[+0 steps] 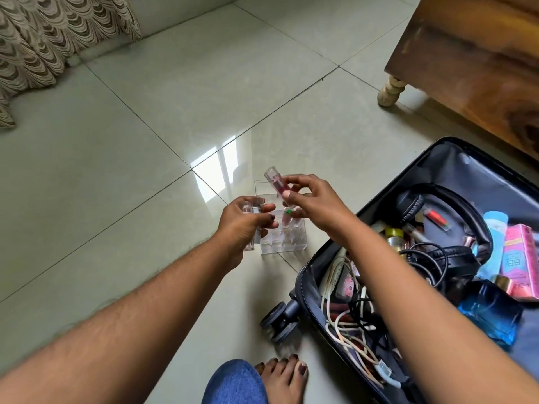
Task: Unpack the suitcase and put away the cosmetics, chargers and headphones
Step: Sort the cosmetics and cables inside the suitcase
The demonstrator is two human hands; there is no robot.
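Right hand point(306, 199) pinching lip gloss tube point(275, 183) upright, tilted left, left hand point(242, 225) gripping clear bottle point(252, 209)

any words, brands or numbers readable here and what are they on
"BB", seen upside down, on the pink box in the open suitcase.
Other print on that box: too blurred to read.
Pink-printed packet among the cables: too small to read.
Tube in the right hand: no legible text.

Organizer point(281, 236) left of suitcase point(315, 275); headphones point(455, 199), cables point(347, 325) inside; table point(466, 53) behind, probably.
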